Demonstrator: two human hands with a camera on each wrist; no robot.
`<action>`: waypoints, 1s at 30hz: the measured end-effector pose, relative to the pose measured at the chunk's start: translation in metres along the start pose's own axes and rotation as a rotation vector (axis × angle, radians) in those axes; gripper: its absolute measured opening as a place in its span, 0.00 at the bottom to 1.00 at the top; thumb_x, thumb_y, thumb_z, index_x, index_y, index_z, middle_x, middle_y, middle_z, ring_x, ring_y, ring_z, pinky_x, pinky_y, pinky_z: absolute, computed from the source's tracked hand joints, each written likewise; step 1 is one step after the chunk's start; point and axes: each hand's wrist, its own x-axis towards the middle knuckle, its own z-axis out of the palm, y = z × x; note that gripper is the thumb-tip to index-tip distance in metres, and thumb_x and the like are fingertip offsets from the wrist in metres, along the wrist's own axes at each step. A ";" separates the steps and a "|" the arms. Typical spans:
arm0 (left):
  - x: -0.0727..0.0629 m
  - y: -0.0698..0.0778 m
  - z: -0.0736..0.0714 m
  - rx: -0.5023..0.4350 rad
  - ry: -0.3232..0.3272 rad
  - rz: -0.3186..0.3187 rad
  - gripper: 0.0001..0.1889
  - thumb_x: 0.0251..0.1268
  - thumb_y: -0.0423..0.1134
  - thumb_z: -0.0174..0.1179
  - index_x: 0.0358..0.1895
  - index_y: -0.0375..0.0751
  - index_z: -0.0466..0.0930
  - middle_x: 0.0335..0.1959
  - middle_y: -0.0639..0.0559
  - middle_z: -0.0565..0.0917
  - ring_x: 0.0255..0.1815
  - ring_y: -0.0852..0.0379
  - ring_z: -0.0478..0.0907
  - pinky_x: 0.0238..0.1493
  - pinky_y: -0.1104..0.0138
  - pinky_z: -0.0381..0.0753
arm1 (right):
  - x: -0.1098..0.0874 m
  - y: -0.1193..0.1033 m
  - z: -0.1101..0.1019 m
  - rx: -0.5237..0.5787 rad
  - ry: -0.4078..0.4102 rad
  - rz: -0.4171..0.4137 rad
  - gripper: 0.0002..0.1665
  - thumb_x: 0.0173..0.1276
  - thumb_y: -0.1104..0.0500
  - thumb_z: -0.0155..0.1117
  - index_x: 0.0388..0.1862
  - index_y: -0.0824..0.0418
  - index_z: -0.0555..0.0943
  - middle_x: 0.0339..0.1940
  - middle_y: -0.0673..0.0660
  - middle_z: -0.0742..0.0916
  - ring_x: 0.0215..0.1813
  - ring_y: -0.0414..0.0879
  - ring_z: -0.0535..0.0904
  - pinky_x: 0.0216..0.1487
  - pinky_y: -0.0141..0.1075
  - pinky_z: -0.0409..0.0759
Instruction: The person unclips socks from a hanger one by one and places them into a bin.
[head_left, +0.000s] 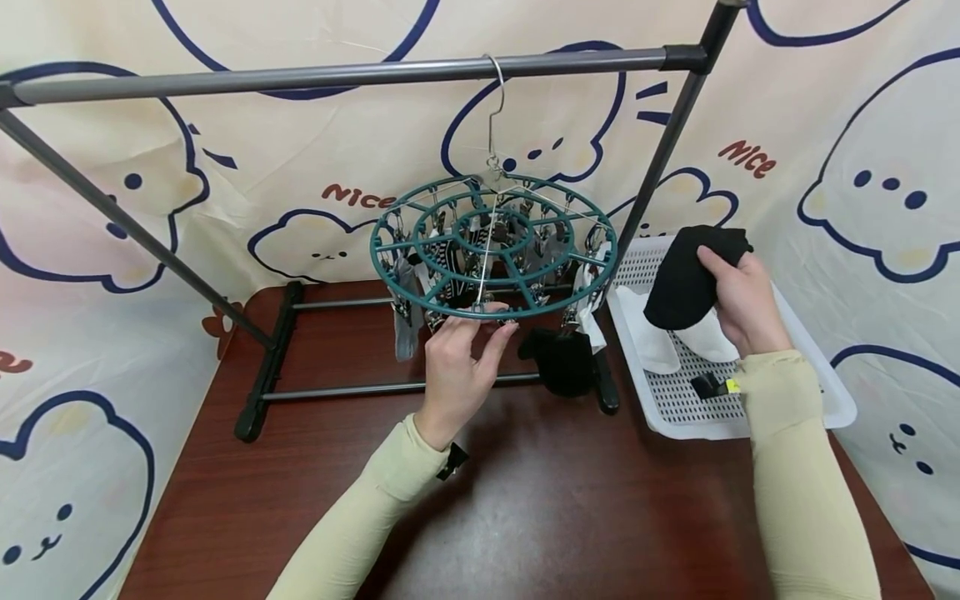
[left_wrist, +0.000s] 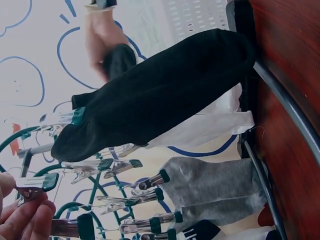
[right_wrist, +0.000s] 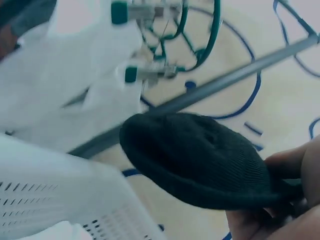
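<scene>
A round green clip hanger [head_left: 374, 247] hangs by its metal hook from the rack's bar. My left hand [head_left: 459, 367] is at its front rim, where thumb and fingers pinch a metal clip [left_wrist: 42, 183] with green tips. Over the basket, my right hand [head_left: 750, 310] holds a black sock [head_left: 688, 279] by one end, thumb on top. Another black sock [left_wrist: 160, 95] is clipped to the hanger, right of my left hand in the head view. A grey sock [left_wrist: 210, 185] and a white sock [head_left: 591, 321] also hang from clips.
A white perforated basket [head_left: 840, 408] stands at the right of the brown table [head_left: 570, 500], with white socks [head_left: 654, 337] inside. The grey rack's bar [head_left: 300, 81] runs above the hanger, and its black feet [head_left: 251, 417] rest on the table. Patterned cloth surrounds the back and sides.
</scene>
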 end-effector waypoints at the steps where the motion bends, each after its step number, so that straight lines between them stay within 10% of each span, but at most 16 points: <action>1: 0.000 0.000 0.000 0.001 0.002 0.000 0.15 0.68 0.36 0.70 0.55 0.34 0.86 0.49 0.44 0.90 0.50 0.47 0.87 0.56 0.54 0.85 | 0.004 0.002 -0.002 -0.021 0.003 0.016 0.12 0.78 0.57 0.63 0.56 0.57 0.78 0.50 0.47 0.82 0.46 0.35 0.85 0.45 0.25 0.83; 6: 0.001 0.000 0.000 0.002 0.009 0.005 0.15 0.68 0.36 0.69 0.55 0.36 0.86 0.49 0.44 0.90 0.51 0.47 0.87 0.56 0.54 0.85 | 0.022 0.014 -0.005 -0.249 0.010 0.104 0.22 0.80 0.52 0.59 0.67 0.55 0.69 0.56 0.47 0.78 0.53 0.36 0.81 0.47 0.27 0.84; 9: 0.002 -0.001 0.001 0.001 0.010 0.010 0.15 0.68 0.36 0.69 0.55 0.35 0.86 0.49 0.44 0.90 0.51 0.47 0.87 0.56 0.53 0.85 | 0.031 0.022 -0.005 -0.326 0.015 0.168 0.32 0.81 0.51 0.56 0.78 0.57 0.61 0.69 0.54 0.74 0.67 0.46 0.75 0.64 0.38 0.80; 17: 0.001 0.000 0.002 0.000 0.015 0.017 0.15 0.68 0.35 0.69 0.55 0.35 0.86 0.50 0.44 0.90 0.51 0.47 0.87 0.55 0.53 0.85 | 0.058 0.044 -0.004 -0.301 0.057 0.290 0.39 0.84 0.59 0.46 0.86 0.59 0.44 0.86 0.64 0.55 0.84 0.57 0.55 0.80 0.56 0.61; 24: 0.002 0.001 0.001 -0.007 0.018 0.003 0.15 0.69 0.36 0.69 0.56 0.36 0.86 0.50 0.44 0.90 0.52 0.47 0.87 0.54 0.54 0.85 | 0.075 0.061 -0.006 -0.196 0.132 0.379 0.35 0.82 0.64 0.46 0.83 0.55 0.51 0.75 0.61 0.69 0.67 0.50 0.73 0.53 0.37 0.81; 30: 0.002 0.001 0.002 -0.018 0.018 0.012 0.15 0.68 0.35 0.69 0.56 0.35 0.85 0.50 0.44 0.90 0.52 0.47 0.87 0.55 0.54 0.85 | 0.082 0.075 -0.006 -0.122 0.149 0.435 0.28 0.80 0.67 0.47 0.73 0.55 0.53 0.48 0.54 0.72 0.32 0.41 0.70 0.28 0.30 0.68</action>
